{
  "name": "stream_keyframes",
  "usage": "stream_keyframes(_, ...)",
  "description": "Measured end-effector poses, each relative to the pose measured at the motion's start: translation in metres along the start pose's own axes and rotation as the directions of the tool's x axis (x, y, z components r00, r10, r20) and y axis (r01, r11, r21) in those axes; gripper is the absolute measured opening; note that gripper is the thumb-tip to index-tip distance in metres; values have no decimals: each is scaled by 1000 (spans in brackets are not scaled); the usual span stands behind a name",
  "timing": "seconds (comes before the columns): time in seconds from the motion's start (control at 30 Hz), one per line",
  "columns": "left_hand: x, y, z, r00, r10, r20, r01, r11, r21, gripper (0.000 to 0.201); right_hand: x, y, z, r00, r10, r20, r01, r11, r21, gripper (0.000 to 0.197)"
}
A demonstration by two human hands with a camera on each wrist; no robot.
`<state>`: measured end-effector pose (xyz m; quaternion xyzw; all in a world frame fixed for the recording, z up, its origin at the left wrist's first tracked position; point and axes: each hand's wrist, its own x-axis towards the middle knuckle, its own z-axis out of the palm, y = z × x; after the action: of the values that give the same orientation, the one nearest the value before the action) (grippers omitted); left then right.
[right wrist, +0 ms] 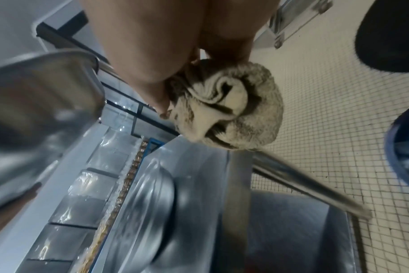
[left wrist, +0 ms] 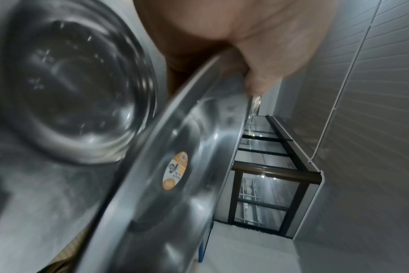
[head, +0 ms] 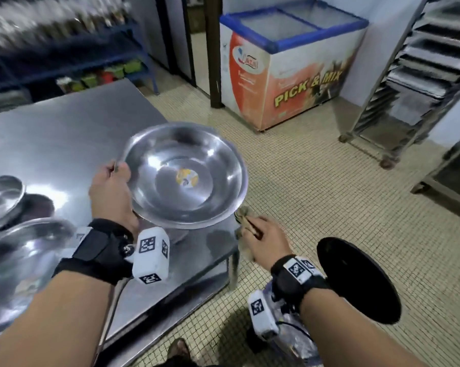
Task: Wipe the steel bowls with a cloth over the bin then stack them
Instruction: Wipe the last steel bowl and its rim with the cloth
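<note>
My left hand (head: 112, 186) grips the near-left rim of a wide steel bowl (head: 186, 176) with an orange sticker inside, tilted above the table's right corner. The left wrist view shows the thumb (left wrist: 257, 61) over the rim of this bowl (left wrist: 175, 184). My right hand (head: 266, 237) holds a bunched beige cloth (head: 243, 214) just below the bowl's lower right edge, apart from it. The cloth (right wrist: 229, 110) is rolled up in the fingers. A black round bin (head: 356, 279) stands on the floor to the right of my right wrist.
An upturned bowl (left wrist: 70, 92) lies on the steel table (head: 64, 133) under the held one. Two more bowls (head: 1, 200) (head: 25, 250) lie at the table's left. A chest freezer (head: 289, 70) and a tray rack (head: 422, 75) stand beyond the tiled floor.
</note>
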<state>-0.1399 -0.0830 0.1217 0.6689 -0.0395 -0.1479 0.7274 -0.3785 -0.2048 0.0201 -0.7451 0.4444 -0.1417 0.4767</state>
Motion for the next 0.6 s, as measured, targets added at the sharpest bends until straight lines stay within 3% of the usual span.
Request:
stream_keyframes(0.2, 78, 14, -65, 994, -18, -110, 19, 1000, 13, 11, 46, -25, 56, 993, 51, 103, -23, 967, -253, 45)
stream_keyframes(0.27, 102, 15, -83, 991, -42, -129, 42, 999, 0, 12, 51, -33, 55, 993, 83, 85, -51, 945, -324, 46)
stream_keyframes(0.37, 126, 17, -103, 988, -72, -138, 66, 997, -51, 15, 58, -60, 47, 986, 169, 9, -137, 828, -544, 44)
stream_keyframes(0.43, 139, 14, -109, 984, -101, -144, 90, 993, -81, 13, 68, -85, 47, 992, 123, -41, -127, 857, -499, 40)
stream_keyframes(0.53, 155, 3, -114, 979, -141, -148, 126, 987, -103, 12, 89, -131, 66, 995, -99, -16, 87, 937, -338, 32)
stream_keyframes(0.6, 165, -5, -117, 974, -167, -151, 151, 982, -118, 13, 106, -162, 88, 990, -135, 33, 139, 970, -201, 28)
